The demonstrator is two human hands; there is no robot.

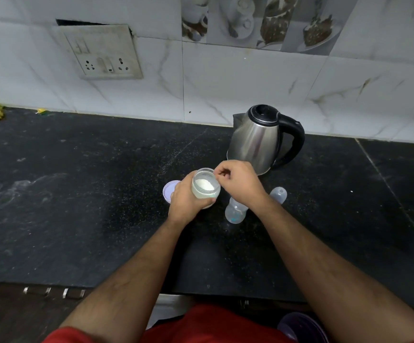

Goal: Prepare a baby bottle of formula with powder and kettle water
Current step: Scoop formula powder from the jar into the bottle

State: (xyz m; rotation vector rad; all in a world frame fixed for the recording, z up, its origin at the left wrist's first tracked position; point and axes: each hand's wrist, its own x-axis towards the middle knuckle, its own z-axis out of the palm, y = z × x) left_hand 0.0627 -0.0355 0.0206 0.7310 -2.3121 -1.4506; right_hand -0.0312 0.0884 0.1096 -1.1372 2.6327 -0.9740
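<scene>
The work stands at the powder step. The left hand wraps its fingers round a small clear plastic jar of white powder, holding it open-mouthed above the black speckled stone counter, while the right hand sits at the jar's rim with its fingers curled in and thumb and forefinger pinched together; whether a scoop or spoon is between them is too small to tell. The jar's round pale lilac lid lies on the counter just left of the left hand. The clear plastic baby bottle lies partly hidden under the right wrist, and its clear domed cap rests just beside it to the right. The stainless steel electric kettle with the black handle stands behind them near the tiled wall, lid down. By my reading no powder is in the bottle yet. The next move calls for lifting a measure out level and carrying it to the narrow bottle mouth without spilling; water from the kettle comes after.
</scene>
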